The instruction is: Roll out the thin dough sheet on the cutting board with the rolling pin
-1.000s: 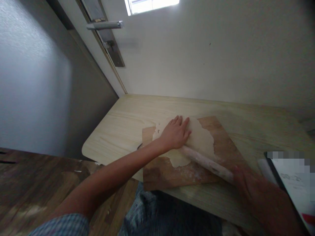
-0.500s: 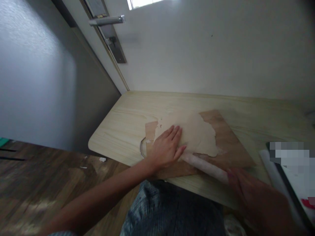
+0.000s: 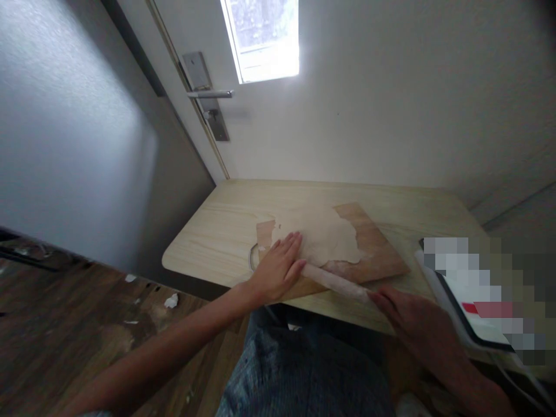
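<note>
A thin, pale sheet of rolled-out dough [image 3: 325, 234] with a ragged edge covers much of a wooden board [image 3: 377, 249]. Along its near side a flour-dusted rolling pin [image 3: 336, 282] lies at a slant. My right hand [image 3: 402, 310] is closed around the pin's right end, past the board's near edge. Fingers stretched out, my left hand [image 3: 278, 266] lies flat over the left part of the dough and hides the pin's left end. Its thumb points toward the pin.
The board rests on a light wooden table [image 3: 212, 231] against a white door with a metal handle [image 3: 212, 94]. A tablet-like device [image 3: 469, 315], partly blurred out, lies at the table's right end. White scraps [image 3: 171, 300] litter the dark floor at left.
The view has tilted up, so more of the window shows. My right hand still grips the rolling pin and my left still lies flat; the right hand appears less blurred.
</note>
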`<state>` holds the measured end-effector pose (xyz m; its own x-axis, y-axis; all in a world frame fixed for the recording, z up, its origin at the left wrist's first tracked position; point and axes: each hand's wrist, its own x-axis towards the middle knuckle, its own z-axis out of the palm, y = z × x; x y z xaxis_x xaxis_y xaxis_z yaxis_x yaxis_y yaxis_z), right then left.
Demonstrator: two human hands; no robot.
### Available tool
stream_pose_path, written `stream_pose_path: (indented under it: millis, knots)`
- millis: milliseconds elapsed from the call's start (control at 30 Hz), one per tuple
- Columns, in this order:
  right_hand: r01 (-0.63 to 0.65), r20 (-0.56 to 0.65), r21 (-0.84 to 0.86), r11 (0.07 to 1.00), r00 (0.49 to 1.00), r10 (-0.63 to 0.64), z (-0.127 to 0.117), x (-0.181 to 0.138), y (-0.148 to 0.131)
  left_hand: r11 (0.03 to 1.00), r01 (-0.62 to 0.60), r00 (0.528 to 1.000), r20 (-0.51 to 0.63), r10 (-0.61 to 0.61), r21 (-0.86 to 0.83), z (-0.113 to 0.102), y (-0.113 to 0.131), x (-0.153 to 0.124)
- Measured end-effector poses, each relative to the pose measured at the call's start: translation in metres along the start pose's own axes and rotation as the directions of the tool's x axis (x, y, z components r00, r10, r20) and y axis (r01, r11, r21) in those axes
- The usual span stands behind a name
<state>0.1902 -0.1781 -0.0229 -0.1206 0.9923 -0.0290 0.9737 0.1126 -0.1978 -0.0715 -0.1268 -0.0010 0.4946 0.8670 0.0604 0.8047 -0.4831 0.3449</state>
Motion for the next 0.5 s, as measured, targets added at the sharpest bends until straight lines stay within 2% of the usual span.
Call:
stream_pose_path:
  millis: [100, 200, 367, 500]
  knots:
    - [-0.059, 0.075, 0.190, 0.980, 0.996, 0.045, -0.013, 0.012, 0.006, 1.000, 0.000, 0.999, -0.053, 0.001, 0.005, -0.019, 0.003, 0.028]
    - [-0.074, 0.087, 0.176, 0.982, 0.994, 0.060, -0.018, 0.022, 0.010, 0.998, -0.023, 0.999, -0.025, 0.025, 0.066, -0.027, 0.005, 0.064]
    - [-0.055, 0.110, 0.041, 0.998, 0.993, 0.051, -0.011, 0.026, 0.011, 0.980, -0.118, 0.989, 0.113, 0.101, 0.162, -0.010, 0.004, 0.112]
    - [-0.050, 0.105, -0.032, 0.998, 0.993, 0.053, -0.009, 0.025, 0.011, 0.967, -0.207, 0.967, 0.185, 0.178, 0.152, 0.008, -0.002, 0.128]
